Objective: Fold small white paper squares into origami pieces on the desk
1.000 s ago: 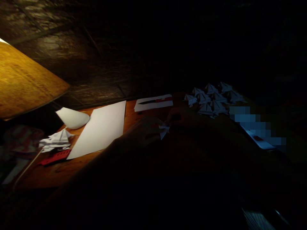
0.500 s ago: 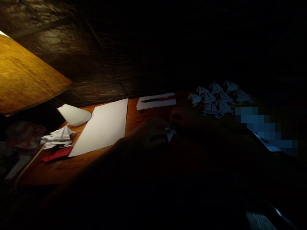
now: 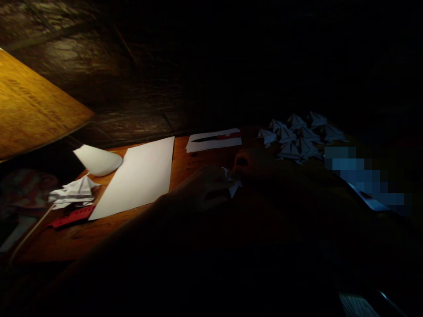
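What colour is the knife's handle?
The knife's handle looks mostly red; it shows best in the head view.

No readable text or numbers; faint dark marks on yellow lampshade (image 3: 36,108) too blurred to read.

Folded paper (image 3: 234,188): white, small, sharp-pointed; finer creases lost in shadow
Hold: in left hand (image 3: 209,185), right hand (image 3: 251,164) close against it
Pose: one point toward the person
Place: right of large sheet (image 3: 135,178), apart
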`<state>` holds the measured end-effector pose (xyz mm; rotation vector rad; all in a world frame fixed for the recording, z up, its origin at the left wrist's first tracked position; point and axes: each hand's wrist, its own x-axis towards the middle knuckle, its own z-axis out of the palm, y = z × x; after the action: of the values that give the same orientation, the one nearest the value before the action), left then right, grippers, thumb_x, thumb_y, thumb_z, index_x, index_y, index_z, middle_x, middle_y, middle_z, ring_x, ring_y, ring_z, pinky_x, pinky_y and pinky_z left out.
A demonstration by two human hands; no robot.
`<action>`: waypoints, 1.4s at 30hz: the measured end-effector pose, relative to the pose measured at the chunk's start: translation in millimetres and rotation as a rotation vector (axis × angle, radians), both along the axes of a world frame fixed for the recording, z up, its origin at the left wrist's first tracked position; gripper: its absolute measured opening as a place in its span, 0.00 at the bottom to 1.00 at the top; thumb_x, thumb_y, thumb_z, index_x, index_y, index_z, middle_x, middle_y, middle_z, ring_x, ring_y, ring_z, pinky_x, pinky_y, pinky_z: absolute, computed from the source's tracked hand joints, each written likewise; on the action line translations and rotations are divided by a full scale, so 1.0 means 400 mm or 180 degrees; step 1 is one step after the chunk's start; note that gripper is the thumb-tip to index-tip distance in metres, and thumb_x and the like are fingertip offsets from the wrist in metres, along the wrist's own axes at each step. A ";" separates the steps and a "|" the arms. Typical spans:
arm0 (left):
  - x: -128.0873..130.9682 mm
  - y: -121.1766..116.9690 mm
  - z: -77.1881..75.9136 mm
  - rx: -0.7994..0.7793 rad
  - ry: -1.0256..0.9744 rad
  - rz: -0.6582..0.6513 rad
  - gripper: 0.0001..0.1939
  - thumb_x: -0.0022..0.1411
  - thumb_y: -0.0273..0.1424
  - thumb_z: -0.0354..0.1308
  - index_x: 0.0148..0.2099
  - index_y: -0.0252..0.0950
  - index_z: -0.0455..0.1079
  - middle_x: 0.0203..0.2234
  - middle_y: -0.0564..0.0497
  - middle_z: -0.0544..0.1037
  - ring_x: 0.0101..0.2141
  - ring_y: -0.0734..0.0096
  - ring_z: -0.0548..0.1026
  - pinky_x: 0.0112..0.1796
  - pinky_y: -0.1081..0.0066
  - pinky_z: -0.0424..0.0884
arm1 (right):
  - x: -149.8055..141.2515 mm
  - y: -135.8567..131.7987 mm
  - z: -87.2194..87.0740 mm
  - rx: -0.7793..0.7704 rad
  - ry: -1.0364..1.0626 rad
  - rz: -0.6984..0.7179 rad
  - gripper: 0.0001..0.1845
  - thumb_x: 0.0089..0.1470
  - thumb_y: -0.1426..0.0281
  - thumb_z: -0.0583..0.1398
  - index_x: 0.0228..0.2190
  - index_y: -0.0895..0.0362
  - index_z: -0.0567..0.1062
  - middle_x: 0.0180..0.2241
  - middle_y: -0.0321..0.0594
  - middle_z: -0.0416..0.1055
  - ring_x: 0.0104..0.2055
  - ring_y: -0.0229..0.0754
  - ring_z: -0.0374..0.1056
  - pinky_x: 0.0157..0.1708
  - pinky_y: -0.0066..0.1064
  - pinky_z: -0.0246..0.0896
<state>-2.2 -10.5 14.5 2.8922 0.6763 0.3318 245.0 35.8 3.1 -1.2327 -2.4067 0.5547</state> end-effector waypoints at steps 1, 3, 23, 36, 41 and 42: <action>0.000 -0.003 0.002 -0.0017 0.0002 0.0022 0.24 0.70 0.38 0.59 0.66 0.45 0.68 0.51 0.44 0.73 0.53 0.55 0.70 0.54 0.54 0.71 | -0.004 -0.002 0.002 -0.0029 -0.0033 -0.0072 0.06 0.58 0.69 0.65 0.33 0.60 0.82 0.36 0.44 0.78 0.36 0.41 0.70 0.34 0.30 0.55; 0.000 -0.006 0.005 -0.0035 0.0025 0.0031 0.25 0.69 0.38 0.59 0.66 0.44 0.68 0.51 0.43 0.74 0.52 0.54 0.70 0.53 0.54 0.72 | -0.010 -0.005 0.006 -0.0092 -0.0066 -0.0203 0.07 0.58 0.68 0.64 0.33 0.59 0.82 0.36 0.43 0.79 0.36 0.41 0.71 0.33 0.30 0.55; 0.002 -0.005 0.006 0.0071 0.0002 -0.0032 0.24 0.68 0.36 0.60 0.65 0.45 0.69 0.57 0.42 0.70 0.55 0.51 0.69 0.55 0.50 0.71 | -0.014 -0.001 0.006 -0.0304 -0.0039 -0.0332 0.07 0.57 0.66 0.66 0.32 0.58 0.82 0.34 0.42 0.80 0.33 0.40 0.72 0.30 0.31 0.56; 0.002 -0.002 0.009 0.0145 0.0023 -0.0087 0.23 0.68 0.37 0.60 0.64 0.45 0.70 0.59 0.42 0.70 0.58 0.49 0.68 0.57 0.49 0.70 | -0.016 0.005 0.008 -0.0383 -0.0063 -0.0399 0.08 0.56 0.66 0.66 0.31 0.57 0.84 0.32 0.41 0.81 0.31 0.40 0.72 0.28 0.30 0.54; 0.002 -0.001 0.010 0.0181 0.0066 -0.0091 0.22 0.69 0.38 0.59 0.63 0.45 0.70 0.58 0.43 0.70 0.57 0.51 0.69 0.56 0.50 0.71 | -0.019 0.004 0.012 -0.0393 -0.0085 -0.0429 0.08 0.55 0.66 0.66 0.30 0.56 0.84 0.32 0.42 0.81 0.33 0.41 0.73 0.29 0.30 0.56; 0.002 -0.001 0.010 0.0182 0.0042 -0.0094 0.22 0.68 0.38 0.59 0.64 0.46 0.70 0.58 0.43 0.70 0.56 0.51 0.69 0.56 0.50 0.71 | -0.019 0.005 0.012 -0.0380 -0.0091 -0.0433 0.08 0.55 0.66 0.66 0.30 0.56 0.84 0.32 0.43 0.81 0.33 0.41 0.72 0.29 0.30 0.56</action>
<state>-1.6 -10.8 18.4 2.9577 0.6359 0.3340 237.4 37.7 7.9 -1.4509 -2.3200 0.6511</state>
